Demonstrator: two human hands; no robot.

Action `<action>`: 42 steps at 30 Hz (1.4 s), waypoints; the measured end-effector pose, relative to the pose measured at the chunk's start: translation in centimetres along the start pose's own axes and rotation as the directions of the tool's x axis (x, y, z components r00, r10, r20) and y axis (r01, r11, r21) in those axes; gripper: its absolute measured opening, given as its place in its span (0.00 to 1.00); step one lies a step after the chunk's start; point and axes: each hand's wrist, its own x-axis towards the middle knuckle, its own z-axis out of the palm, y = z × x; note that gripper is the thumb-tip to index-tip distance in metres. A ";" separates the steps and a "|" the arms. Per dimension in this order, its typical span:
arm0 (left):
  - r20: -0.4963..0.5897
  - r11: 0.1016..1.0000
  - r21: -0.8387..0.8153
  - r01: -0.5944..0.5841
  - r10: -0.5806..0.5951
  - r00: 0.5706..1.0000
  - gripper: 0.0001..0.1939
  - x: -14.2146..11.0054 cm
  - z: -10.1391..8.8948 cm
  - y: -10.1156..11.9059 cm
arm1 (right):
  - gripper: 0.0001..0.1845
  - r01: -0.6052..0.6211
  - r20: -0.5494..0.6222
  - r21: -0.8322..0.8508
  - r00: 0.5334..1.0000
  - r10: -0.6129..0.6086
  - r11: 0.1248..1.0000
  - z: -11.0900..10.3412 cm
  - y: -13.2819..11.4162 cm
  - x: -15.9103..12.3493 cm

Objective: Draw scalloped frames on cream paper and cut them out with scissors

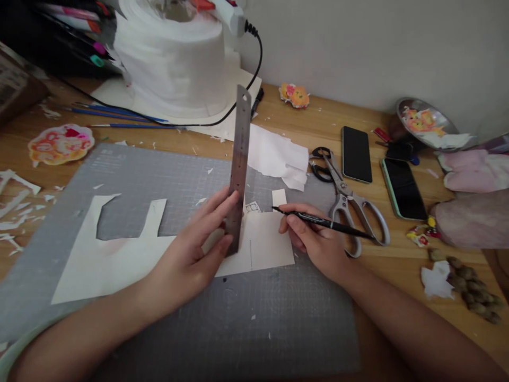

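- Grey cutting mat (298, 318) fills the near middle; white paper (272, 244) lies on it, reaching between the hands;
- left hand (194, 249) has the metal ruler (240, 148) between thumb and fingers, over the paper; whether it's flat, I can't tell;
- right hand (314, 241) pinches a black pen (318, 219), nib leftward;
- short dark line (251, 254) right of the ruler; best, I'd judge, pressing the ruler flat, nib snug along its edge

Ruler (240, 143) markings too small to read; white roll (178, 69) cut by top edge.
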 end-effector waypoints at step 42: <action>0.195 0.977 0.212 -0.029 -0.013 0.981 0.23 0.7 0.5 -0.7 | 0.11 0.685 0.465 -0.642 0.704 -0.537 0.343 -5.2 1.2 3.1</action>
